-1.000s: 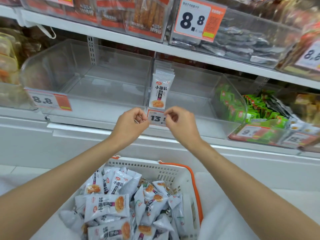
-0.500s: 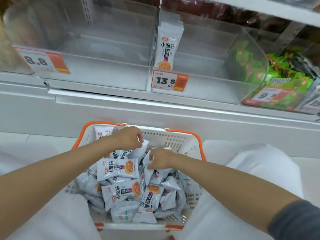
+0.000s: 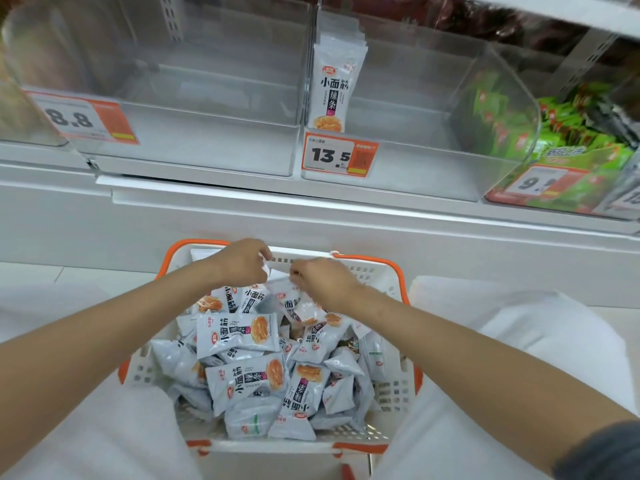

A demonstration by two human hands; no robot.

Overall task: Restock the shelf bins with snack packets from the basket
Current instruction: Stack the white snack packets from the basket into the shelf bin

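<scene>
Head view, looking down past both forearms into the basket. It is white with perforated walls and orange handles, and sits below the shelf, between two spreads of white fabric.

Left hand: over the far end of the basket, fingers curled. Grip closed to a pinch on the top-left corner of a snack packet.

Right hand: just beside the left, knuckles up. Grip also closed, fingertips pinching the same packet's top edge. A grey sleeve shows at the lower right corner.

Snack packet: white-grey with dark lettering and an orange food picture. It is held between the two hands above the far side of the basket, its lower end tilted to the right and down. Whether it touches the heap, cannot tell.

Loose packets: same print, piled at all angles, filling most of the basket.

Middle bin: clear plastic with a price tag reading 13.5. A row of upright packets stands against its left wall.

Left bin: clear, tagged 8.8.

Right bin: holds green packets. Its tag is partly blurred.
</scene>
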